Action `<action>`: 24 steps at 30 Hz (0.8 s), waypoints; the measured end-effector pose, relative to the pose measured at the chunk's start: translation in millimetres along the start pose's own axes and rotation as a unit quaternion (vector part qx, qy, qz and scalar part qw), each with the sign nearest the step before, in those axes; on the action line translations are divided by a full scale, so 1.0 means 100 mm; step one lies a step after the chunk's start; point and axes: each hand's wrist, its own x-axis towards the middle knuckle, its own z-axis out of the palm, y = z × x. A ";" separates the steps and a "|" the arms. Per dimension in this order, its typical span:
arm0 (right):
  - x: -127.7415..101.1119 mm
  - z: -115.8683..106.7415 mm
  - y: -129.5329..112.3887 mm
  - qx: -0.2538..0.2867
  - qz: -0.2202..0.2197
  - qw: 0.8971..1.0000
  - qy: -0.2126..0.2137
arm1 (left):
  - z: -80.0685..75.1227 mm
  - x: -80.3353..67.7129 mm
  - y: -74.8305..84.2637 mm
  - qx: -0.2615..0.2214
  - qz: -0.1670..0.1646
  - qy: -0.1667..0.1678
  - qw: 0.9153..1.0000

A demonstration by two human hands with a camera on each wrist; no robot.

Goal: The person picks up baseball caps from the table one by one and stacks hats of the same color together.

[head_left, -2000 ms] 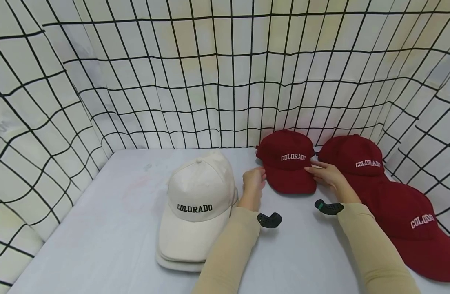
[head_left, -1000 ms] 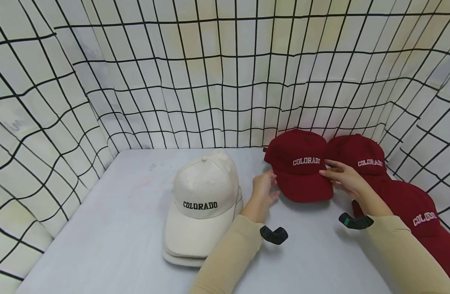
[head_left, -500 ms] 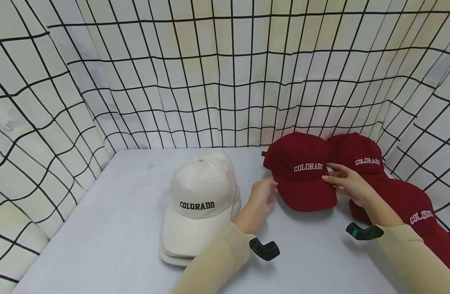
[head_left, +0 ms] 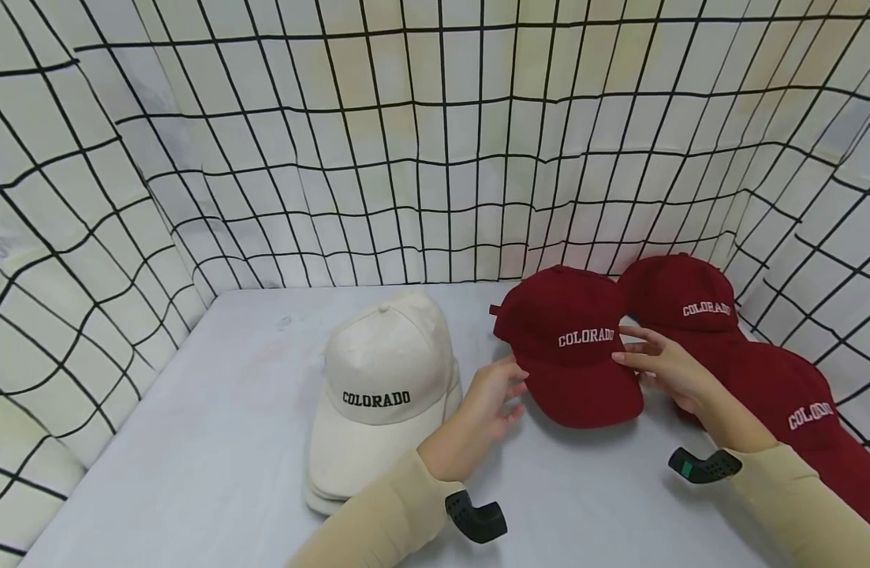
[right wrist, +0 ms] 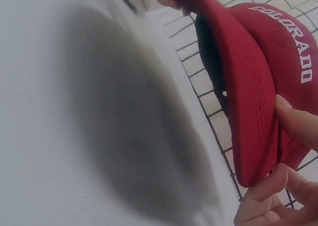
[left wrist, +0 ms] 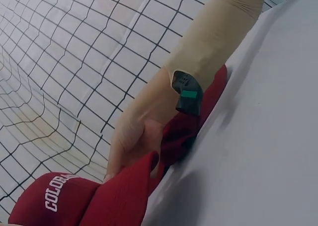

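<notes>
A dark red baseball cap (head_left: pixel 580 386) with white COLORADO lettering is held between my two hands, brim toward me. My left hand (head_left: pixel 486 406) pinches it at the left, where crown meets brim. On the opposite side, my right hand (head_left: pixel 665 367) holds it with thumb and fingers. In the right wrist view, the thumb and fingers of the right hand (right wrist: pixel 273 196) squeeze the brim edge, and the cap (right wrist: pixel 251 102) hangs above a broad shadow on the white surface. The left wrist view has the cap (left wrist: pixel 119 198) at the bottom, right hand (left wrist: pixel 136 136) behind it.
A stack of cream COLORADO caps (head_left: pixel 378 454) stands left of my left forearm. At the right lie other red caps, one at the back (head_left: pixel 679 292) and one nearer (head_left: pixel 782 386). Black netting (head_left: pixel 435 158) over white walls encloses the white table (head_left: pixel 193 442).
The red cap has come up off the table and toward me, away from the back wall, with both hands moving along with it. The cream stack and the other red caps stay put.
</notes>
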 end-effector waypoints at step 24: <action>-0.18 0.23 0.10 0.012 0.024 0.998 -0.056 | -0.38 -0.29 -0.07 0.023 -0.011 -0.056 0.998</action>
